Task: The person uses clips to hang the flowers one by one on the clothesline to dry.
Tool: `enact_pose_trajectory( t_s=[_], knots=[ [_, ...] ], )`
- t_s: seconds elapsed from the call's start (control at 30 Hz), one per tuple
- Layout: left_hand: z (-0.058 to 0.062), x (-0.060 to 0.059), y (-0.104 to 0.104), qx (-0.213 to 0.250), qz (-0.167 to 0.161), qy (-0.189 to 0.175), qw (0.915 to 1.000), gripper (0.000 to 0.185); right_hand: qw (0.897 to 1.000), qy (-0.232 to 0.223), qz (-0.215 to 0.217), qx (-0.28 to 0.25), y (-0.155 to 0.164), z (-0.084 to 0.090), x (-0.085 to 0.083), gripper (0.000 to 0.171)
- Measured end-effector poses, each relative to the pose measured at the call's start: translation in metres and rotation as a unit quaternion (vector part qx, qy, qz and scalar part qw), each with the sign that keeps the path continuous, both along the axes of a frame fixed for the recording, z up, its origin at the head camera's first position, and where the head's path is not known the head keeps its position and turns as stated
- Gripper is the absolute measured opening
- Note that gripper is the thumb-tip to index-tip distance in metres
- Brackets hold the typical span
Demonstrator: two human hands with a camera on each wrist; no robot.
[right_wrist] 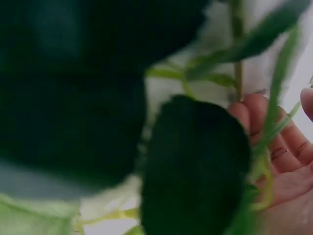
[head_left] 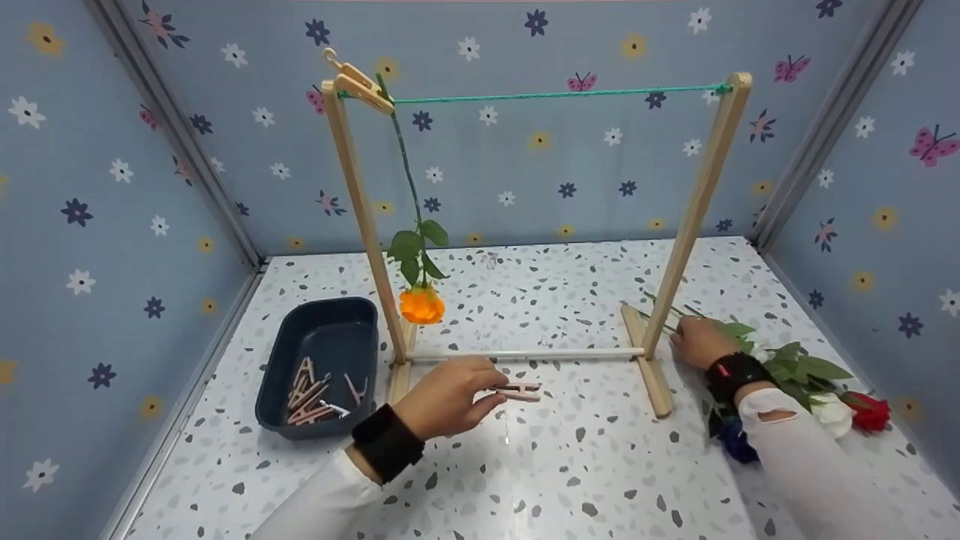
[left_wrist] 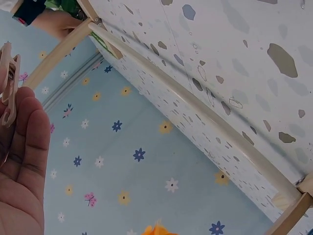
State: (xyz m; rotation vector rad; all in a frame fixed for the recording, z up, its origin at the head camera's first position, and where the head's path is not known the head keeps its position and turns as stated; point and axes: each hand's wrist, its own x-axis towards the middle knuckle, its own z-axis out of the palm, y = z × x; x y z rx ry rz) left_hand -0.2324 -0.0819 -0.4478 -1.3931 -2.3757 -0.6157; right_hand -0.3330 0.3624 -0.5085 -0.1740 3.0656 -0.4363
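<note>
My left hand (head_left: 450, 397) pinches a pink clothespin (head_left: 519, 391) between thumb and fingers, in front of the wooden frame's lower rod. The left wrist view shows the same clothespin (left_wrist: 11, 93) at its left edge. At the right, my right hand (head_left: 701, 341) reaches over the stems of several artificial roses, a red rose (head_left: 870, 411), a white rose (head_left: 831, 415) and a blue rose (head_left: 737, 441) among them. In the right wrist view, its fingertips are right at a stem (right_wrist: 238, 81), with the thumb apart; large leaves (right_wrist: 195, 161) hide part of the hand.
An orange rose (head_left: 421, 306) hangs upside down from a green string (head_left: 525, 97), held by a large hooked clothespin (head_left: 364, 90) near the left post (head_left: 360, 195). A dark blue tray (head_left: 279, 360) with several clothespins stands at left. The right post (head_left: 694, 217) rises beside my right hand.
</note>
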Motion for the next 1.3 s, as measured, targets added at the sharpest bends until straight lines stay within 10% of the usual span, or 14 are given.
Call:
enact_pose_trajectory(
  t_s=[0.7, 0.93, 1.3],
  knots=[
    [-0.002, 0.001, -0.001, 0.005, 0.005, 0.001, 1.0, 0.011, 0.999, 0.021, 0.033, -0.002, 0.011, 0.012, 0.004, 0.005],
    [-0.001, 0.0, -0.003, 0.008, -0.002, 0.001, 1.0, 0.01, 1.0, -0.007, 0.003, -0.025, 0.022, 0.04, 0.005, 0.016],
    [0.006, -0.001, -0.009, 0.011, 0.011, -0.001, 0.9999, 0.012, 0.987, 0.113, 0.003, -0.118, 0.033, 0.119, 0.006, 0.042]
  ],
)
